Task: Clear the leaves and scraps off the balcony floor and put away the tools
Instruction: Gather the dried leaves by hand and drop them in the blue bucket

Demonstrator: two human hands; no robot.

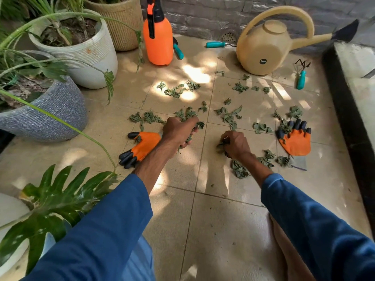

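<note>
- Balcony floor (pixel 213 220) is carrying wilted leaves (pixel 176 91) mid-tile.
- We are clutching clumps in left hand (pixel 178 130) and right hand (pixel 235 145), fingers curled round them.
- Limp and light, we are guessing; scoop handfuls.

- The floor tiles (pixel 223 230) are finished smooth, with a faint sheen.
- The spray bottle (pixel 158 41) is made of glossy orange plastic.
- The watering can (pixel 261 51) is moulded in matt beige plastic.
- The gloves (pixel 295 141) are made of orange cloth with black, rubbery-looking fingertips.
- The leaves (pixel 176 91) are seen crumpled and matt.
- The wall (pixel 203 15) is laid in rough stone.
</note>
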